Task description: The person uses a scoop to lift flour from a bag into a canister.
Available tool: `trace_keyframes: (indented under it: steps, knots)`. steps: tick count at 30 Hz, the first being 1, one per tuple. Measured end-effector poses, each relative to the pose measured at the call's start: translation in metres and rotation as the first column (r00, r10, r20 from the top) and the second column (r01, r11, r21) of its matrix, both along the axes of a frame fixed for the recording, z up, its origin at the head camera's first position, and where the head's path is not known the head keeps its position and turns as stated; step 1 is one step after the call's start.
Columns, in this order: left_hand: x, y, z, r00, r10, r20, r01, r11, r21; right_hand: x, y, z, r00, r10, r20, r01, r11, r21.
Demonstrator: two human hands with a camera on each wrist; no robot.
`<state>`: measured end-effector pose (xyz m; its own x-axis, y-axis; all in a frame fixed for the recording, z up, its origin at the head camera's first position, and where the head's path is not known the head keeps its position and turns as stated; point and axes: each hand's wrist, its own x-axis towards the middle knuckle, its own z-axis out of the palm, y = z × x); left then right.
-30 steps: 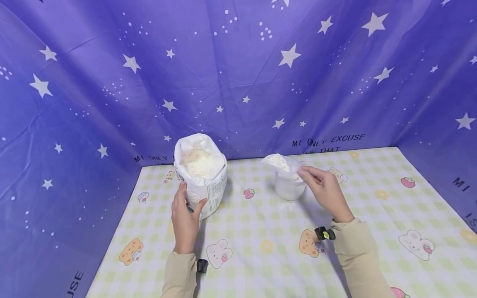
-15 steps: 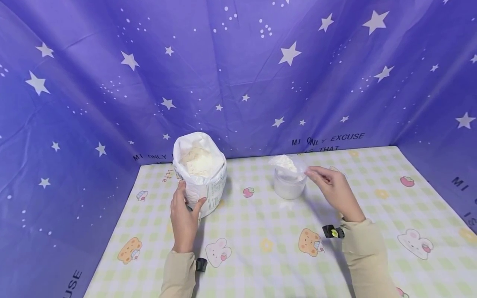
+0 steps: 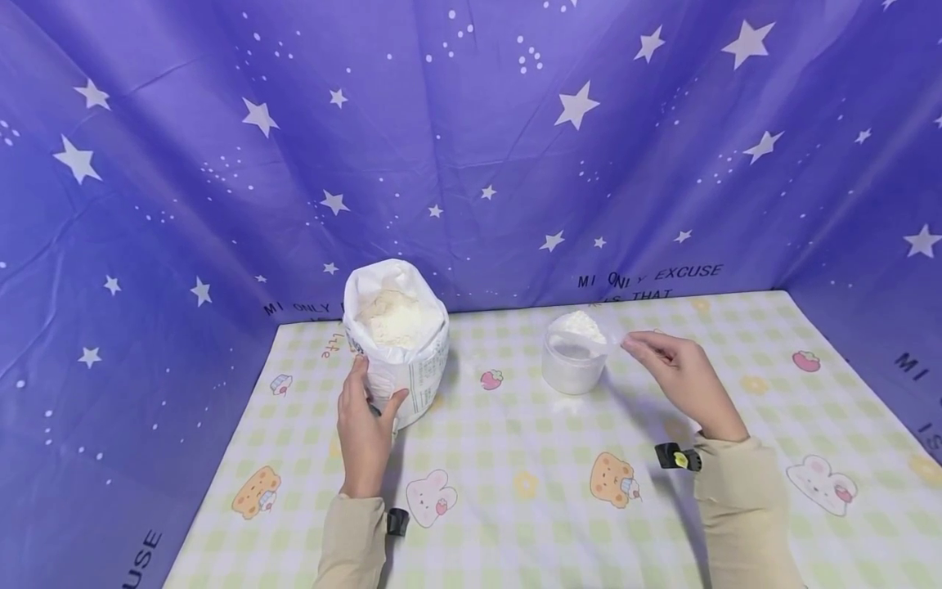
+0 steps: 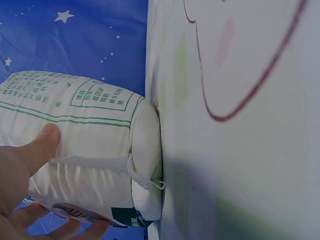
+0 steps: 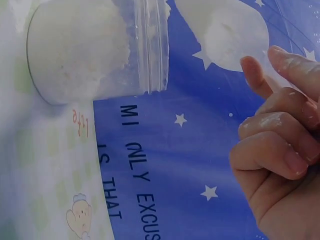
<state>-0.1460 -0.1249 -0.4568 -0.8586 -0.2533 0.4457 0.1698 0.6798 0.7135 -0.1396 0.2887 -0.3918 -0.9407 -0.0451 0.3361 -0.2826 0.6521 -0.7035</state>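
An open white bag of flour [image 3: 423, 384] stands upright at the left of the table. My left hand [image 3: 365, 433] grips its near side, with the thumb [image 4: 42, 145] on the printed face and the fingers around the other side in the left wrist view. My right hand [image 3: 684, 380] pinches the handle of a clear scoop [image 5: 225, 37] between thumb and forefinger. White flour [image 3: 580, 325] is heaped in the scoop. It is held over the mouth of a clear plastic jar [image 3: 570, 375], which contains flour in the right wrist view. Flour dusts the right fingers.
A checked cloth [image 3: 508, 458] with cartoon prints covers the table. Behind it and at both sides hangs a blue curtain [image 3: 471, 147] with white stars. Black wrist straps [image 3: 677, 456] show at both cuffs.
My right hand has moved to the right and slightly nearer, drawing the loaded scoop from the jar's far left to over its mouth. The left hand and the bag stay in place.
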Motion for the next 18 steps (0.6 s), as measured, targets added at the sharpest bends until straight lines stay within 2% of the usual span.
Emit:
trace_keyframes:
  steps: [9,18]
  knots:
    - [0.000,0.000,-0.001,1.000,-0.001,-0.016,0.001,1.000,0.003,0.003,0.003,0.005,0.997,0.004,0.079,-0.007,0.999,0.036]
    - [-0.001,0.000,0.000,1.000,0.006,-0.004,-0.006,1.000,0.011,0.007,0.000,0.011,0.998,-0.013,0.058,0.008,0.996,0.086]
